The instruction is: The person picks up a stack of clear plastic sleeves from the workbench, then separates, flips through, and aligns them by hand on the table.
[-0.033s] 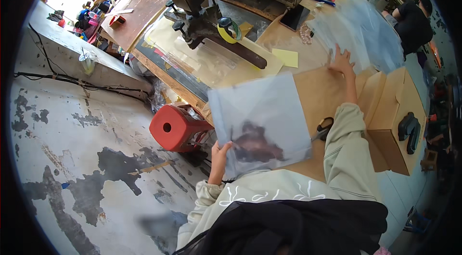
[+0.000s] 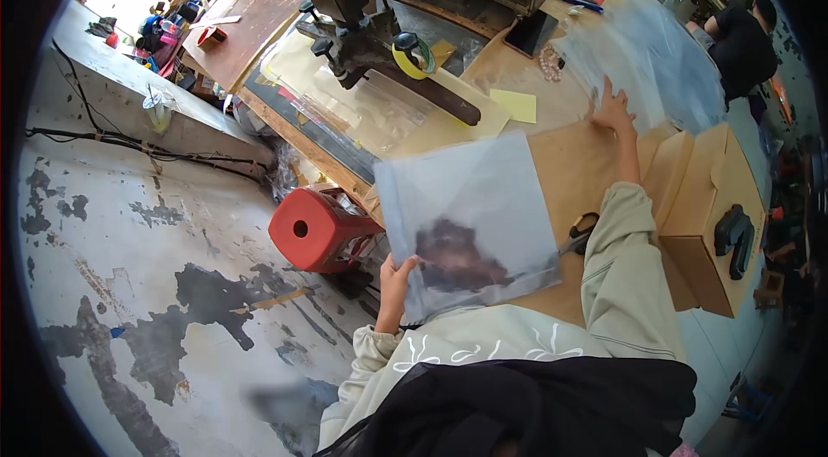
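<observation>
Your left hand point(image 2: 395, 289) pinches the translucent sheet point(image 2: 474, 190) at its left edge, thumb on top. The sheet lies before you, beside the scissors point(image 2: 581, 231). Your right hand point(image 2: 614, 114) is spread wide near the clear plastic point(image 2: 668, 65); whether they touch, I cannot tell.

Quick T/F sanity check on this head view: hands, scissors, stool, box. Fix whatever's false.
1. The left hand grips the left edge of the translucent sheet. True.
2. The right hand holds the scissors. False: it is spread, with the scissors lying apart from it.
3. The red stool stands left of the sheet. True.
4. The black stapler-like tool lies on the stool. False: it rests on the cardboard box.
</observation>
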A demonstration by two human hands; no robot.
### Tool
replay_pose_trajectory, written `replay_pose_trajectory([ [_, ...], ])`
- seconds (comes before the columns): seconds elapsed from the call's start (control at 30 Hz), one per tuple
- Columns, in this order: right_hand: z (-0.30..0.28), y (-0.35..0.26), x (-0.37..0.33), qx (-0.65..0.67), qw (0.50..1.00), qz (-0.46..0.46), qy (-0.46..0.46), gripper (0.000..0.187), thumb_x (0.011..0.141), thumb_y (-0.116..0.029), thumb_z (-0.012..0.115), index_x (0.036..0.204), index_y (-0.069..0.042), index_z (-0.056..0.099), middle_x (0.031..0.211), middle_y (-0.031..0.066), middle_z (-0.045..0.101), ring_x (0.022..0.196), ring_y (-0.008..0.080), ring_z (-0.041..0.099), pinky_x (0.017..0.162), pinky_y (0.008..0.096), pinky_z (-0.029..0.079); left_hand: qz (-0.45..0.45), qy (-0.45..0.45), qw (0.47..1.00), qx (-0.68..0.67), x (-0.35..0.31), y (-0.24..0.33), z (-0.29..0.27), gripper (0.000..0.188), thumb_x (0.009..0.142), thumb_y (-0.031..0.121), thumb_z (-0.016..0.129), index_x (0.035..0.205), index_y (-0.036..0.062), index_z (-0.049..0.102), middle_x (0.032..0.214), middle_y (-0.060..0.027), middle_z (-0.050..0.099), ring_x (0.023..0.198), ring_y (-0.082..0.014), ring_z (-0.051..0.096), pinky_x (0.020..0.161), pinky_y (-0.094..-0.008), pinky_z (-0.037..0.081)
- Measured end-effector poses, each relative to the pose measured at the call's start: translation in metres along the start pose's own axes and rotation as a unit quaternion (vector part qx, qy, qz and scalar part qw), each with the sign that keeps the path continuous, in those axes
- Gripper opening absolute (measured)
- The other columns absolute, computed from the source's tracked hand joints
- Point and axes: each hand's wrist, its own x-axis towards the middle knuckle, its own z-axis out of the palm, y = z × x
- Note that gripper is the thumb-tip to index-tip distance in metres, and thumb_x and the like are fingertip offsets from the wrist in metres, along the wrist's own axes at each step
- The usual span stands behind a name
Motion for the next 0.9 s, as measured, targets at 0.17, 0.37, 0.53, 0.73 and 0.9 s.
replay_pose_trajectory([
  [0.17,0.03,0.016,0.03,-0.055,0.996,0.063,-0.038,0.071,0.07,-0.032,0.062,0.13,-0.019,0.026,0.122,0.0183,0.037,0.112,0.0376,0.039,0.083,0.0589,0.035,-0.007,0.012,0.999,0.03,-0.001,-0.005,-0.001,0.023,0.078,0.009,0.056,0.098,-0.0019,0.053,0.083,-0.0049,0.06,0.071,-0.0092,0.054,0.066,-0.0214,0.041],
  [0.37,0.04,0.063,0.055,0.005,0.993,0.105,0.057,0.055,0.071,-0.021,0.057,0.123,-0.019,0.038,0.112,0.0162,0.046,0.106,0.0358,0.045,0.078,0.0492,0.043,0.116,0.054,0.991,0.049,0.0,-0.007,0.014,0.03,0.078,0.013,0.057,0.1,-0.0034,0.046,0.084,-0.0077,0.057,0.07,-0.0129,0.053,0.066,-0.0243,0.041],
  [0.53,0.033,0.063,0.057,0.005,1.0,-0.01,-0.018,0.049,0.07,-0.019,0.057,0.117,-0.017,0.042,0.106,0.0229,0.048,0.093,0.04,0.052,0.077,0.044,0.044,0.116,0.077,0.976,0.165,0.007,-0.009,0.011,0.025,0.08,0.016,0.057,0.094,-0.001,0.047,0.074,-0.0088,0.055,0.065,-0.0123,0.049,0.061,-0.0261,0.041],
  [0.73,0.033,0.041,0.049,-0.088,0.994,0.0,0.071,0.04,0.069,-0.012,0.053,0.108,-0.014,0.041,0.102,0.024,0.05,0.084,0.0392,0.056,0.071,0.0469,0.045,0.122,0.057,0.976,0.172,0.01,-0.008,0.011,0.025,0.08,0.017,0.057,0.093,-0.0017,0.048,0.07,-0.0105,0.056,0.062,-0.0154,0.051,0.06,-0.028,0.042],
  [0.9,0.019,0.068,0.054,-0.026,0.989,0.067,0.13,0.036,0.07,-0.007,0.051,0.105,-0.012,0.046,0.094,0.0222,0.056,0.084,0.037,0.057,0.069,0.0457,0.046,0.159,0.072,0.961,0.216,0.009,-0.006,0.012,0.028,0.079,0.019,0.058,0.095,-0.0017,0.047,0.068,-0.0178,0.057,0.062,-0.0236,0.058,0.058,-0.0323,0.043],
])
